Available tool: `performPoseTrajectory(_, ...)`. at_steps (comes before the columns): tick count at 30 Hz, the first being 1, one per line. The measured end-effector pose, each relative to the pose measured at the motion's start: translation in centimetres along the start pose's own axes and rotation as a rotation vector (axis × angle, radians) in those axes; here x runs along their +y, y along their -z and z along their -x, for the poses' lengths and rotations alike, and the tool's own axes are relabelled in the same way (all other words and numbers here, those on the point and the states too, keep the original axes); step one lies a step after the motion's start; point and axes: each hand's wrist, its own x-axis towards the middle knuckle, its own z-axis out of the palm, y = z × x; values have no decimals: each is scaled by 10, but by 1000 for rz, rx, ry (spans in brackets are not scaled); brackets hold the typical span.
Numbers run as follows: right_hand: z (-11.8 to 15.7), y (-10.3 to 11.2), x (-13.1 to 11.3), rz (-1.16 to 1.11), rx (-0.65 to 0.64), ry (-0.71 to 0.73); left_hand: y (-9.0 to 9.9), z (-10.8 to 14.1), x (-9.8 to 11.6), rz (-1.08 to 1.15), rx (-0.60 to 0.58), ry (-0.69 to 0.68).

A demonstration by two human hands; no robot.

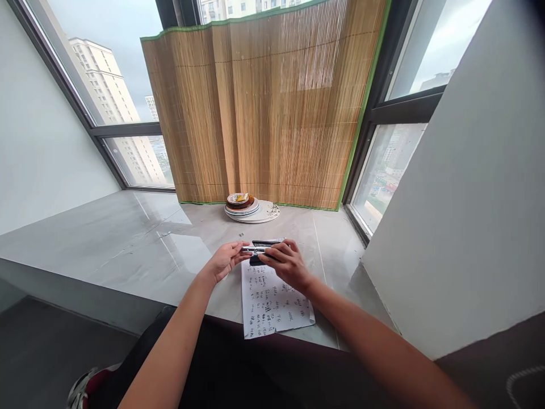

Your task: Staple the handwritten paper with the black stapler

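Note:
What looks like a black stapler (257, 260) with its parts spread apart is held above the sheet of paper (272, 304). My right hand (289, 264) is closed around its right side, fingers over the top. My left hand (225, 260) pinches the silvery metal strip (247, 249) at its left end between thumb and fingers. Handwriting in short lines covers the paper, which lies flat beneath my right hand and reaches the ledge's front edge. My fingers hide part of the stapler, and its small details cannot be made out.
A stack of plates (242, 210) stands at the back of the tiled ledge (170, 255), against a bamboo blind (264, 113). Tiny bits (241, 234) lie between the plates and my hands. Windows flank the blind, and a white wall (460, 187) rises on the right.

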Motion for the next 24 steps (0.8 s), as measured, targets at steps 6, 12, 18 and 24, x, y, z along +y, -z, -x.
performPoseTrajectory(6, 1, 1, -2, 37, -44, 33, -1, 3, 3, 38, 20, 42)
performPoseTrajectory(12, 4, 0, 1, -7, -77, 31, 4, 0, -1, -10, -13, 57)
performPoseTrajectory(18, 0, -1, 1, -78, 33, -204, 9, 1, 2, -62, 60, 86)
performPoseTrajectory(24, 1, -11, 10, -372, 89, -721, 10, 2, 8, -113, 239, -135)
